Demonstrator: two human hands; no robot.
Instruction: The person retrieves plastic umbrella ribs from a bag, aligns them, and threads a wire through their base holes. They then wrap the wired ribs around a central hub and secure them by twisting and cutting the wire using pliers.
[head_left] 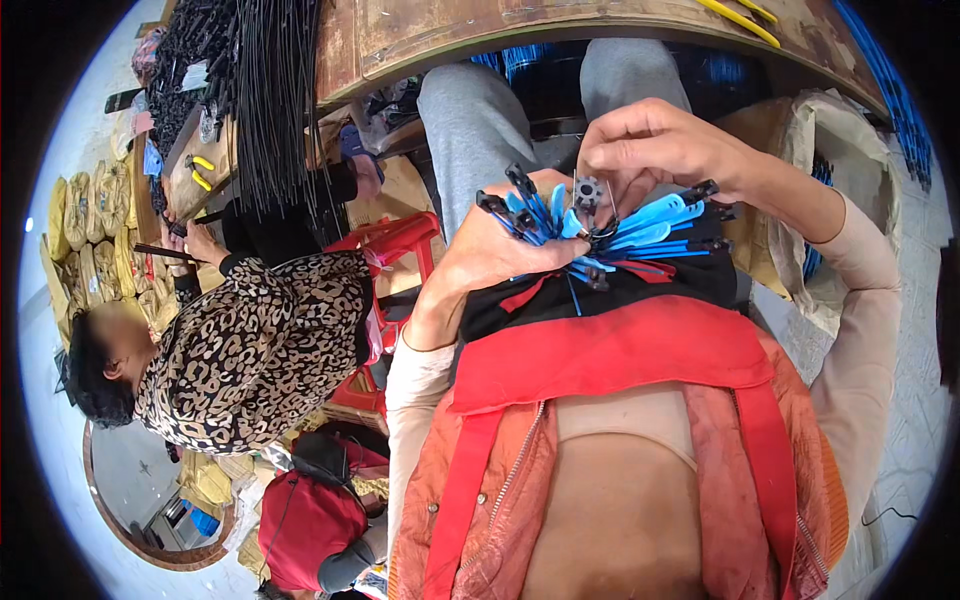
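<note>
the left hand (495, 245) is clamped around a bundle of blue ribs (645, 232), its thumb lying across them toward a toothed black hub (588, 193) at the middle; the right hand (660, 145) bends over from the other side with its fingertips drawn together just beside that hub, and whether they pinch anything i cannot tell. the bundle sits above the lap, in front of the red apron (610, 345), ribs fanned out both ways with dark tips at their ends. the step in hand seems to be fine fingertip work at the hub, perhaps fitting the ribs to it; continuing would call for a firm left hold so that the fan does not slip, and a small, exact move of the right fingers. for room, the curved edge of the wooden table (440, 25) lies beyond the knees, in gray trousers (465, 120), with yellow pliers (738, 22) on top. the right elbow bends out near a pale sack (870, 140) holding more blue rods, so a wide swing that way looks tight; to the left, a red stool (385, 238) and a co-worker (255, 350) stand apart from the left forearm.
</note>
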